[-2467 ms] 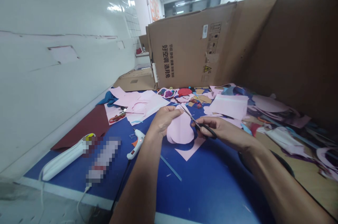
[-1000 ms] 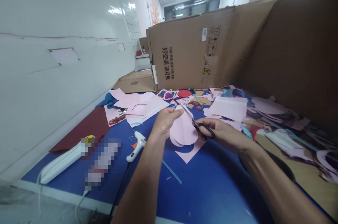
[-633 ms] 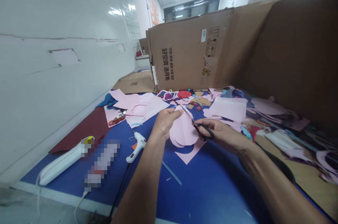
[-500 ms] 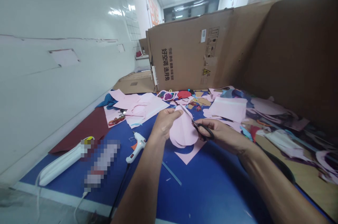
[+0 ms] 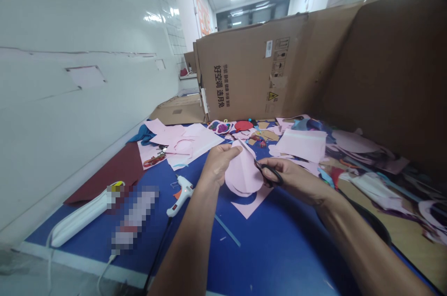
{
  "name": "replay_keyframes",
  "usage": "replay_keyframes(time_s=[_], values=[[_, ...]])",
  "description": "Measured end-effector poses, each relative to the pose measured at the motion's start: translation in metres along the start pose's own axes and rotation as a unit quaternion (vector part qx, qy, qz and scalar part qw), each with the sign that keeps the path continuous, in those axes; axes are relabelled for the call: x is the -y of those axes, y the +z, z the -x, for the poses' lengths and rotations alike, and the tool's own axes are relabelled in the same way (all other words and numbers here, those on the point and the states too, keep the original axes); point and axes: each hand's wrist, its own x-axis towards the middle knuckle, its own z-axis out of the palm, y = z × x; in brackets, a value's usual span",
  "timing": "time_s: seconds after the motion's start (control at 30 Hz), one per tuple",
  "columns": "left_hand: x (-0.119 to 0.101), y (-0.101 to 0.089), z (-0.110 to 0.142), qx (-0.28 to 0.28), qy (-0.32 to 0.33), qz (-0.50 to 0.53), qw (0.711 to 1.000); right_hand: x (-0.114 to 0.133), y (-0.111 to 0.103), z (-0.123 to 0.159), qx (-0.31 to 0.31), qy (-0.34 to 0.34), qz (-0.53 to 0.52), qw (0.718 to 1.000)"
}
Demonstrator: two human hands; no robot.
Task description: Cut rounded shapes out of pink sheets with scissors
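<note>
Between my hands is a rounded piece of pink paper (image 5: 240, 172), apparently layered at its lower edge. My left hand (image 5: 219, 162) pinches it at the upper left, thumb on top. My right hand (image 5: 284, 175) is closed on the black handles of a pair of scissors (image 5: 273, 175), whose blades run up and left along the paper's upper right edge. Below the paper, a pink offcut (image 5: 252, 204) with a curved cut-out lies on the blue table. A white hot glue gun (image 5: 179, 197) rests to the left of my left forearm.
A large cardboard box (image 5: 251, 72) walls off the back. Pink sheets (image 5: 195, 142) lie at the back left, and paper scraps (image 5: 366, 147) pile up on the right. A white power strip (image 5: 84, 214), a dark red sheet (image 5: 108, 172) and a blue strip (image 5: 227, 231) are on the table.
Very little differs. The pink paper has shifted or tilted slightly in my left hand, its lower edge a bit lower; the scissors stay at its right edge.
</note>
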Motion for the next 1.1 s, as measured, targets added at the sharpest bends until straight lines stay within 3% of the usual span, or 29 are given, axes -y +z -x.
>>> replay_keyframes(time_s=[1.1], values=[[0.0015,0.0028,0.0016,-0.007,0.012,-0.012,1.0,-0.0027,0.0014,-0.0015,-0.006,-0.007,-0.004,1.0]])
